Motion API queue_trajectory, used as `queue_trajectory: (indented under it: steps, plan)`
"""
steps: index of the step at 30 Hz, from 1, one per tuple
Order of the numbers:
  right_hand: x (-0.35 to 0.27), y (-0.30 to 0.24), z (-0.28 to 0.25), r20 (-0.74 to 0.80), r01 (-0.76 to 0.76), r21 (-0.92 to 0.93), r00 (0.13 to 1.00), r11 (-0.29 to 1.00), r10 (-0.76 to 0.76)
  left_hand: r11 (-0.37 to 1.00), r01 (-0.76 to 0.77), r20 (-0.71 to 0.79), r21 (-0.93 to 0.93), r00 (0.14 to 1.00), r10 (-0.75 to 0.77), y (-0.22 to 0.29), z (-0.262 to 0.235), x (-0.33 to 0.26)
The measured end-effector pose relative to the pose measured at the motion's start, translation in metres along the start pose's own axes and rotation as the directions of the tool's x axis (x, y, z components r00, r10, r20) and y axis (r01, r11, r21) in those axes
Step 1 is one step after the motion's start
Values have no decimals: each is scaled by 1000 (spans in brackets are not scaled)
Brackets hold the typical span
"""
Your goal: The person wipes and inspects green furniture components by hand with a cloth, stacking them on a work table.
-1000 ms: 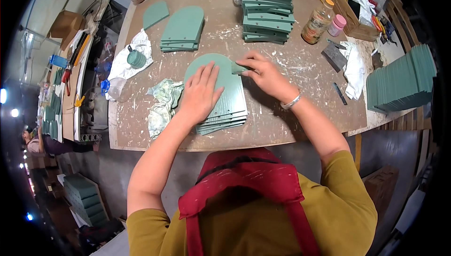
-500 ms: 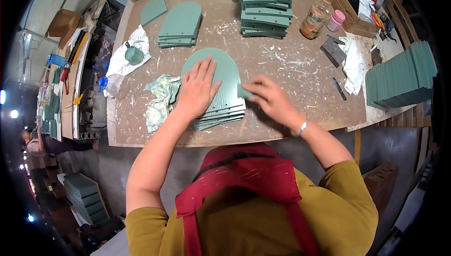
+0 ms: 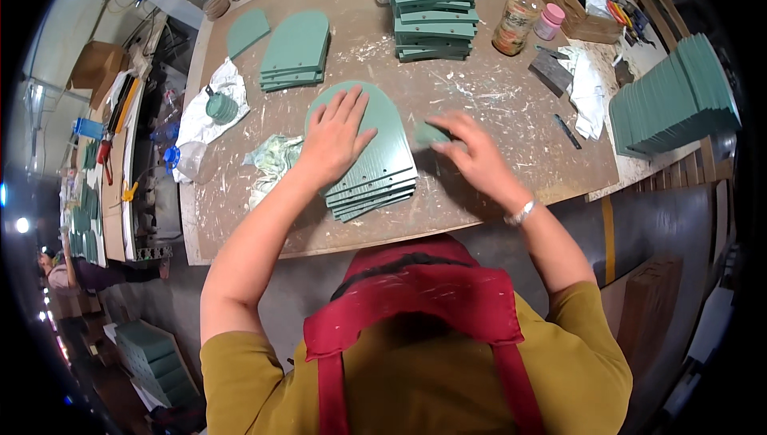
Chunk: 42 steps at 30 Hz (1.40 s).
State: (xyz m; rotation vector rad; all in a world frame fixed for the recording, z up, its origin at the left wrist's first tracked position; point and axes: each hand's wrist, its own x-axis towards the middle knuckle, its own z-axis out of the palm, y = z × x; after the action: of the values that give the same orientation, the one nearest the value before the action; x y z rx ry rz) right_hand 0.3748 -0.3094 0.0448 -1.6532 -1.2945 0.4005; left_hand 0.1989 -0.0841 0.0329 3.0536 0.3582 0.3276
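Observation:
A fanned stack of green arched boards [image 3: 385, 173] lies on the workbench [image 3: 495, 91] in front of me. My left hand [image 3: 335, 135] presses flat on the top board, fingers spread. My right hand [image 3: 477, 157] is just right of the stack, low over the bench top, with its fingers closed on a small green pad [image 3: 431, 133] that sits beside the boards' right edge.
A second stack of arched boards [image 3: 296, 51] and a single one [image 3: 248, 29] lie at the back left. A tall green stack [image 3: 431, 3], a jar [image 3: 515, 27], a dark block [image 3: 551, 71], rags [image 3: 276, 155] and another green stack [image 3: 671, 99] at the right surround the work area.
My right hand has slid with the small pad from the top board's upper right edge off to the bench beside the stack. My left hand stays flat on the boards.

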Motion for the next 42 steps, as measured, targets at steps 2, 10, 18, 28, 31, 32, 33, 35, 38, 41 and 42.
queue_trajectory:
  steps: [2, 10, 18, 28, 31, 32, 33, 35, 38, 41, 42]
  plan:
    - [26, 6, 1, 18, -57, 56, 998, 997, 56, 1000, 3, -4, 3, 1000, -3, 1, 3, 1]
    - [84, 19, 4, 178, 60, -7, 982, 998, -58, 1000, -12, -22, 3, 1000, 12, 7, 4, 0]
    - [72, 12, -14, 449, -9, -2, 894, 1000, 9, 1000, 25, 47, -5, 999, -25, 5, -3, -3]
    - [85, 37, -7, 464, 92, 51, 880, 994, -105, 999, 31, 83, -7, 996, -31, 6, -6, 1]
    - [85, 31, -19, 507, 93, 81, 853, 992, -122, 998, 60, 105, -26, 993, -57, 7, -7, -2]
    - [94, 32, -18, 478, 21, 80, 876, 997, -57, 999, 40, 74, -23, 997, -38, 6, -6, -1]
    - [103, 33, -15, 480, 20, 83, 876, 996, -58, 1000, 10, 43, -19, 999, -9, 8, -6, 1]
    - [114, 40, -6, 405, 112, 88, 904, 990, -138, 1000, 3, 44, -7, 999, -2, 11, -7, 4]
    - [107, 45, -11, 470, 114, 89, 871, 989, -143, 1000, 9, 60, 3, 998, -9, 8, -12, 5]
    - [105, 45, -21, 609, 101, 27, 788, 995, -96, 999, 41, 115, -21, 993, -39, 8, -12, 1]
    - [108, 44, -22, 523, 92, 92, 843, 991, -127, 998, 53, 144, -37, 988, -47, 9, -12, 2]
